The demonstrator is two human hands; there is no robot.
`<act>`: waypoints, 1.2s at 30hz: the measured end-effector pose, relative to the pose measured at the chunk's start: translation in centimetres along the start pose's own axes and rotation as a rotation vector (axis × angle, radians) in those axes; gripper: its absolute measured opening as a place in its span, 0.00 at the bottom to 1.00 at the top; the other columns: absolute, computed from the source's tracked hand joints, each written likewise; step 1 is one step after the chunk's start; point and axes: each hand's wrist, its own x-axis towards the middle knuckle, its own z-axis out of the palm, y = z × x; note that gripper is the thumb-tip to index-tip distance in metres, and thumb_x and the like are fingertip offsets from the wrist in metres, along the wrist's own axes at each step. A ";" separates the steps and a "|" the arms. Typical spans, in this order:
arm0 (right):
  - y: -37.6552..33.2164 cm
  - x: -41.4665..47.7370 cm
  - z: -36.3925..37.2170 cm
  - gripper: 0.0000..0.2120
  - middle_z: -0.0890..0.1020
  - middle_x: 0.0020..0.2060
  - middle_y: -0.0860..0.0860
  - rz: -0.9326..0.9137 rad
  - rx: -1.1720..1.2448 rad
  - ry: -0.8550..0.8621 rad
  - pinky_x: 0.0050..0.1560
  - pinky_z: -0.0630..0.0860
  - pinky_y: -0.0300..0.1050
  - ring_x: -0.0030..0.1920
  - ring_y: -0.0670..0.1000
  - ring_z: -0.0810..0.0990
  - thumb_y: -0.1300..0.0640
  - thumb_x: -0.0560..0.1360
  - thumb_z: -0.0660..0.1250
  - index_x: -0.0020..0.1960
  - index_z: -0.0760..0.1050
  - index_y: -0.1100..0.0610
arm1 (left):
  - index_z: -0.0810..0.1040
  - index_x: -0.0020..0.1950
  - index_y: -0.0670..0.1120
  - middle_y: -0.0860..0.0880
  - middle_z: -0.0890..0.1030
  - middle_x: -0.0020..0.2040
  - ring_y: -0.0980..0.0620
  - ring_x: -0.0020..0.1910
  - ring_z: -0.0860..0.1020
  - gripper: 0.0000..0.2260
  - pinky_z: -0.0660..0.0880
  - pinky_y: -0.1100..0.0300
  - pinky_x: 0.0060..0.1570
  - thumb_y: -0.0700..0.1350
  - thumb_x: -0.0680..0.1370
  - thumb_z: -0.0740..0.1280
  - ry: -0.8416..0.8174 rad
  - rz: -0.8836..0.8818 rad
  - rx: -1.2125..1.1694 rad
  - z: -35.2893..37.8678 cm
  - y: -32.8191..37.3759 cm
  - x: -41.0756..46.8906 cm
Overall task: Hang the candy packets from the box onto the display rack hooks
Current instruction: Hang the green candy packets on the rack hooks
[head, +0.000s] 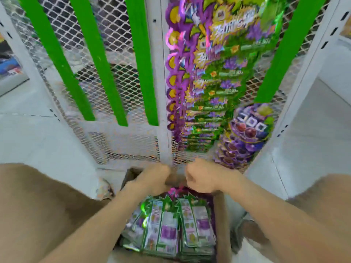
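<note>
An open cardboard box (222, 221) sits on the floor between my knees, packed with green and purple candy packets (171, 224) stacked on edge. My left hand (153, 179) and my right hand (201, 177) are both curled at the far end of the box, over the packet tops. A bit of pink and purple packet (175, 190) shows between them; the blur hides exactly what each hand grips. Above, the white mesh display rack (121, 103) carries a long column of hung green and purple packets (207, 82).
A second stack of purple grape packets (245, 135) hangs low on the right of the rack. Green vertical strips (98, 59) run down the mesh. White rack posts (296, 103) flank both sides. My knees in tan trousers (38, 215) frame the box.
</note>
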 end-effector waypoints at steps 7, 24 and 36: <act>0.4 1.7 3.2 0.17 0.68 0.37 0.52 -0.007 -0.078 -0.156 0.30 0.65 0.43 0.32 0.54 0.73 0.58 0.82 0.62 0.36 0.63 0.53 | 0.69 0.74 0.41 0.40 0.75 0.70 0.38 0.67 0.76 0.32 0.76 0.44 0.66 0.58 0.77 0.72 -0.421 -0.374 0.019 12.9 -2.7 -0.5; -2.4 3.2 4.6 0.34 0.83 0.51 0.53 0.574 1.314 -0.035 0.44 0.82 0.46 0.50 0.55 0.85 0.37 0.74 0.68 0.73 0.69 0.55 | 0.87 0.44 0.43 0.42 0.85 0.38 0.51 0.36 0.78 0.11 0.75 0.53 0.42 0.48 0.68 0.80 0.100 -0.282 -0.926 1.1 2.6 -0.4; 0.0 -3.3 -2.8 0.19 0.80 0.60 0.53 0.199 0.638 0.414 0.54 0.77 0.45 0.57 0.52 0.81 0.52 0.84 0.67 0.73 0.71 0.55 | 0.75 0.66 0.57 0.56 0.71 0.60 0.54 0.61 0.69 0.18 0.64 0.54 0.59 0.56 0.78 0.70 0.647 0.026 -0.401 -8.2 4.6 -2.9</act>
